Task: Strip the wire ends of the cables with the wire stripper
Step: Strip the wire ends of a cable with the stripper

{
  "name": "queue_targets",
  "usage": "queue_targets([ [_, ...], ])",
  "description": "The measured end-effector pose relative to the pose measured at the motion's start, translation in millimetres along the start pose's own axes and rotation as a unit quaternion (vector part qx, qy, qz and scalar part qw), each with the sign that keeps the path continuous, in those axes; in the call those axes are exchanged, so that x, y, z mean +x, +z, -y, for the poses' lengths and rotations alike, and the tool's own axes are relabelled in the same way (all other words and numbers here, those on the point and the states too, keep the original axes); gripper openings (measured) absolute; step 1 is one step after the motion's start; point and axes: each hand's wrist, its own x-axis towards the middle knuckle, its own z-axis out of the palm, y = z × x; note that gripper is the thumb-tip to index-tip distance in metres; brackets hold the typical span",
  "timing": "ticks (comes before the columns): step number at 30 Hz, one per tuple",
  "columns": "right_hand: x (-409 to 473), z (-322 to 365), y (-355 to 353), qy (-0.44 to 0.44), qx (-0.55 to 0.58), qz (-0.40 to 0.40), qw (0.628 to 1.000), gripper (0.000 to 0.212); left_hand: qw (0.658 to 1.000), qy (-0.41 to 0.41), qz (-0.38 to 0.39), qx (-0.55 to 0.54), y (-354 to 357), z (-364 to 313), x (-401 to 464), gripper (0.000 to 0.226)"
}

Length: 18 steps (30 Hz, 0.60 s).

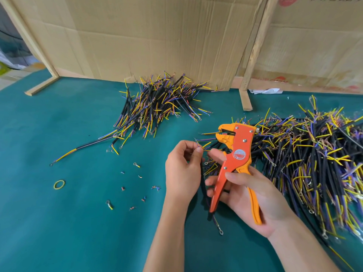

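At frame centre the right hand [249,195] has its grip clenched around the orange wire stripper [234,160], while the left hand [181,169] pinches a black cable [204,185] by its wire ends. Cable piles [157,103] lie on the green desk [59,222], upper centre and right, before cardboard [137,36].

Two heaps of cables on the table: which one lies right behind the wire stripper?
The big heap on the right, spreading behind the wire stripper in the right hand. The smaller heap sits apart by the cardboard wall.
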Motion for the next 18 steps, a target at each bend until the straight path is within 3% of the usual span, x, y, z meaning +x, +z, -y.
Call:
queue_targets([
  [7,-3.2,5.7,-6.2,0.06,0.01,-0.001,0.998,0.075,0.998,-0.006,-0.012,-0.053,-5.4,-1.1,1.5,0.017],
  [18,-4.7,6.5,-8.5,0.12,-0.035,0.04,0.991,0.057,0.999,0.007,0.033,-0.008,-4.7,-0.4,1.2,0.019],
])
